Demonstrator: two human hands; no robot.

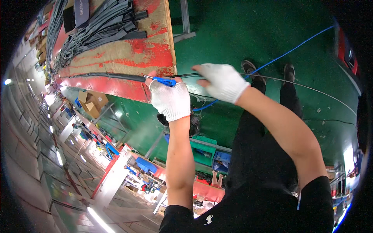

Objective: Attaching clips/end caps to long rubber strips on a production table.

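My left hand [171, 97], in a white glove with bare fingertips, is closed at the corner of the worktable. It holds a blue-handled tool [165, 81] with a thin metal tip; its exact kind is unclear. At the same fingers ends a long black sleeve [116, 76] that lies along the table's edge. A thin black cable [188, 75] runs from there to my right hand [223, 81], gloved likewise. The right fingers curl over the cable, the thumb lower down; the grip itself is partly hidden. Beyond that hand the cable [295, 84] trails off to the right.
The worktable [155, 50] has worn red paint and carries a bundle of flat grey-black sleeves [105, 29] and a dark box [81, 13]. A blue hose [295, 46] crosses the green floor by my shoes. Left of me are a cardboard box [92, 104] and a green crate [204, 147].
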